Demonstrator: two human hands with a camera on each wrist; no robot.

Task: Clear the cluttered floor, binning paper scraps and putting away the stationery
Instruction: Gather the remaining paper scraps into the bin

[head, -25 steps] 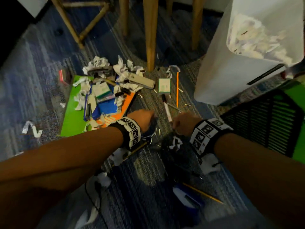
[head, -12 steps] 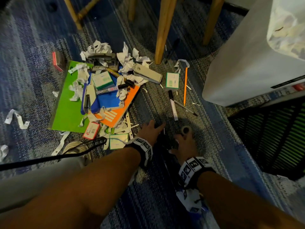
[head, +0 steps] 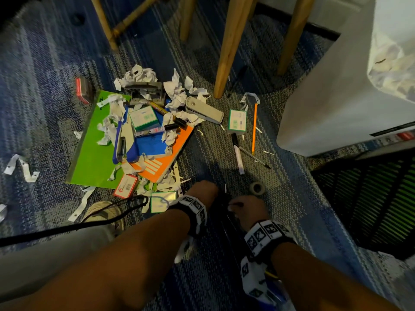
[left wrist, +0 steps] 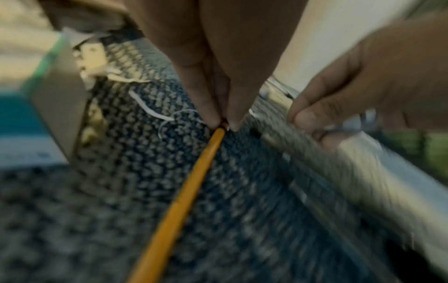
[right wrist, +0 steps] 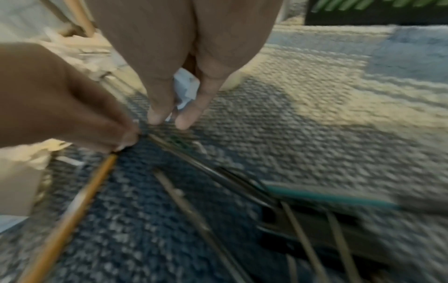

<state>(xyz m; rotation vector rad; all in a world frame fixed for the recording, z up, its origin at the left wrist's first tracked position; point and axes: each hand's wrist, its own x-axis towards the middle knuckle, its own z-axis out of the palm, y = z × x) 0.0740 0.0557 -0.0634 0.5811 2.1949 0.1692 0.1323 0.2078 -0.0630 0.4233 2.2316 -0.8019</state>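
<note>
My left hand [head: 203, 191] reaches down to the carpet, and its fingertips [left wrist: 224, 122] pinch the end of a yellow pencil [left wrist: 194, 181] that lies toward me. Just to its right, my right hand [head: 242, 206] points thumb and finger [right wrist: 167, 120] at the floor with a white paper scrap [right wrist: 185, 90] tucked between them. The yellow pencil [right wrist: 72, 201] runs beside thin dark sticks and a dark scissors-like thing [right wrist: 242, 183], all blurred. The white bin [head: 336, 97] with crumpled paper inside stands at the right.
A heap of crumpled paper, a green folder [head: 94, 153], an orange notebook [head: 157, 167], a stapler [head: 204, 110] and a hole punch [head: 146, 90] lies to the left. An orange pencil [head: 254, 129], a marker [head: 237, 153] and a tape roll [head: 257, 188] lie ahead. Chair legs [head: 231, 46] stand behind, and a black slatted crate [head: 370, 198] is at the right.
Both hands have drawn back toward me and closer together on the carpet. The left hand's spread fingers have closed on the pencil's end. The tape roll came into sight.
</note>
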